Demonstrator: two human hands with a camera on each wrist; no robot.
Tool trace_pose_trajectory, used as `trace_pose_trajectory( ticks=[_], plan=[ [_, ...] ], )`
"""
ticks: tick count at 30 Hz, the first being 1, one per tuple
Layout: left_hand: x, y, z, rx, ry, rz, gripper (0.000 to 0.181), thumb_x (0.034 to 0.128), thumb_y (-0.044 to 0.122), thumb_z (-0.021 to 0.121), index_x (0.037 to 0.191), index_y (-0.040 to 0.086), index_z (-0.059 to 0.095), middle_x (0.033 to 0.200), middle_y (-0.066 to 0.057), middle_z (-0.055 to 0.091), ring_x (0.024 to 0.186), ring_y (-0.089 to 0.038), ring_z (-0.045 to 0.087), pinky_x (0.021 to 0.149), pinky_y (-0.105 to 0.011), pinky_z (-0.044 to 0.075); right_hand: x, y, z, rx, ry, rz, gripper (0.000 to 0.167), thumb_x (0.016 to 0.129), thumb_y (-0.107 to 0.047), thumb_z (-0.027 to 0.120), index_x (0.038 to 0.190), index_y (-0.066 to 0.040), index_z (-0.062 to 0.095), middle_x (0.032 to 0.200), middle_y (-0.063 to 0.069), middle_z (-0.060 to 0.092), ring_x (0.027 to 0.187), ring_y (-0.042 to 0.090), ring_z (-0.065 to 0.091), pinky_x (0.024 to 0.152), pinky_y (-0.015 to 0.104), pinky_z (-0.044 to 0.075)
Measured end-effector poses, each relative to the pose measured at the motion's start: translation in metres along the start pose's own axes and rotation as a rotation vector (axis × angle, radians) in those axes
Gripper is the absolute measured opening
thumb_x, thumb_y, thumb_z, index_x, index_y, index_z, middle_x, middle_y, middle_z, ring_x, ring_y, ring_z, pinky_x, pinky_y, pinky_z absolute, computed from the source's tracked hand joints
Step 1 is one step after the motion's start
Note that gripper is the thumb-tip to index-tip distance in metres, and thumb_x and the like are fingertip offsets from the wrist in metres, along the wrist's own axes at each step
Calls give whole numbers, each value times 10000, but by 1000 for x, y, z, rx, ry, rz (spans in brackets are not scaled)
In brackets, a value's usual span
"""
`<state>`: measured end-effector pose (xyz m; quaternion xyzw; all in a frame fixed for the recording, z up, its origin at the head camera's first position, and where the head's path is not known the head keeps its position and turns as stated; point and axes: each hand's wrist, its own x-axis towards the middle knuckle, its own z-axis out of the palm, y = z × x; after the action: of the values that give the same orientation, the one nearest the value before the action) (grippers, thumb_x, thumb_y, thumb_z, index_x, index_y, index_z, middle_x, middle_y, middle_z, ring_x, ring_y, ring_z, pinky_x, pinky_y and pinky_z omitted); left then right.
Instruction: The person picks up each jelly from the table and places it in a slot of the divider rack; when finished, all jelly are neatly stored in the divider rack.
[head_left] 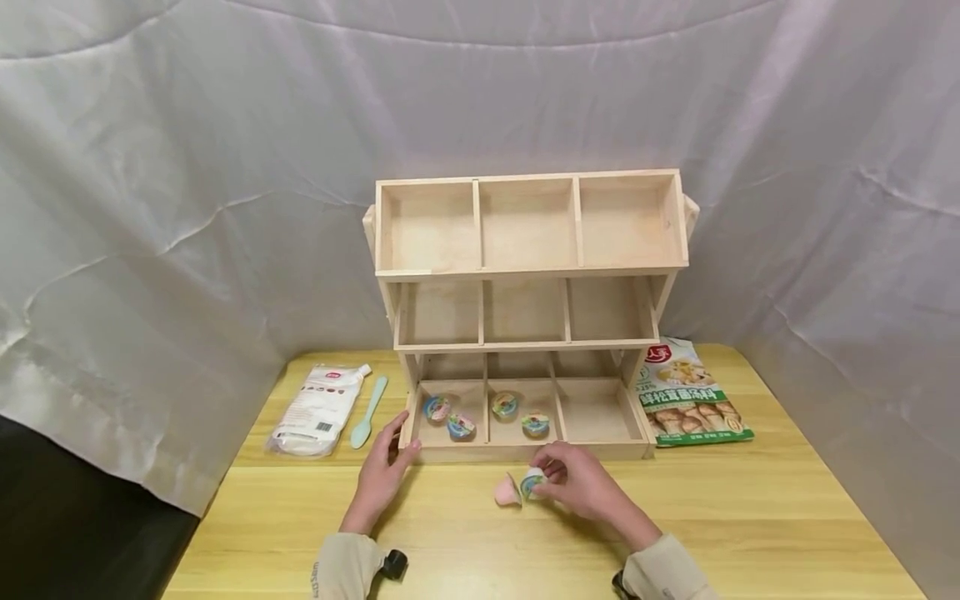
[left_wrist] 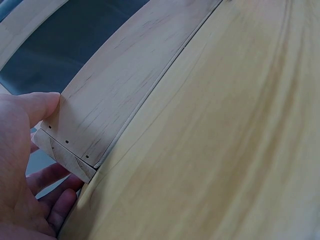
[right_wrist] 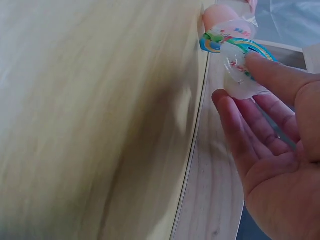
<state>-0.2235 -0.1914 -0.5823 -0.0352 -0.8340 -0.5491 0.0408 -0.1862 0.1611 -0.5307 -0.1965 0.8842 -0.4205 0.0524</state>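
Note:
My right hand point(head_left: 581, 483) pinches a white jelly cup point(right_wrist: 235, 75) between thumb and fingers, just in front of the wooden tiered organizer point(head_left: 525, 452). Close beside it is a pink jelly cup point(head_left: 507, 492), tipped on its side on the table. My left hand point(head_left: 384, 475) grips the front left corner of the organizer's bottom tray, with the thumb point(left_wrist: 45, 105) at the front board and the fingers round the side. Two jelly cups point(head_left: 461, 427) lie in that tray's left compartment, and two more point(head_left: 536, 424) in its middle one.
Left of the organizer lie a white spouted pouch point(head_left: 318, 410) and a pale green spoon point(head_left: 369, 412). At its right is a green and white food bag point(head_left: 690, 396) with mushrooms printed on it. Grey cloth point(head_left: 525, 92) hangs behind and at both sides of the wooden table point(head_left: 720, 517).

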Motion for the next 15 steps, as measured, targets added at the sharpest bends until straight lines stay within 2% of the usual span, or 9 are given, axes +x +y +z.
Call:
trace_pose_trajectory(
  ticks=[7, 10, 15],
  plan=[
    [1, 4, -1, 5, -1, -6, 626, 1028, 405, 641, 1592, 266, 405, 1608, -145, 430, 1405, -362, 501, 1149, -529, 413, 1, -1, -4, 87, 47, -4, 340, 851, -149, 852, 1145, -59, 706, 1056, 16, 677, 950, 143, 681, 863, 242, 589],
    [1, 3, 0, 1, 1, -3, 624, 1027, 391, 648, 1589, 261, 411, 1599, -146, 442, 1398, -361, 510, 1142, -528, 418, 2, -3, -6, 119, 70, -33, 376, 853, -154, 853, 1175, -32, 702, 1063, 17, 672, 949, 126, 678, 876, 255, 592],
    [0, 0, -1, 12, 2, 3, 624, 1026, 395, 649, 1588, 257, 414, 1592, -147, 452, 1387, -355, 523, 1129, -523, 429, 1, -4, -6, 152, 120, -51, 357, 868, -167, 841, 1178, -44, 712, 1081, 29, 676, 940, 130, 673, 870, 271, 597]
  ],
)
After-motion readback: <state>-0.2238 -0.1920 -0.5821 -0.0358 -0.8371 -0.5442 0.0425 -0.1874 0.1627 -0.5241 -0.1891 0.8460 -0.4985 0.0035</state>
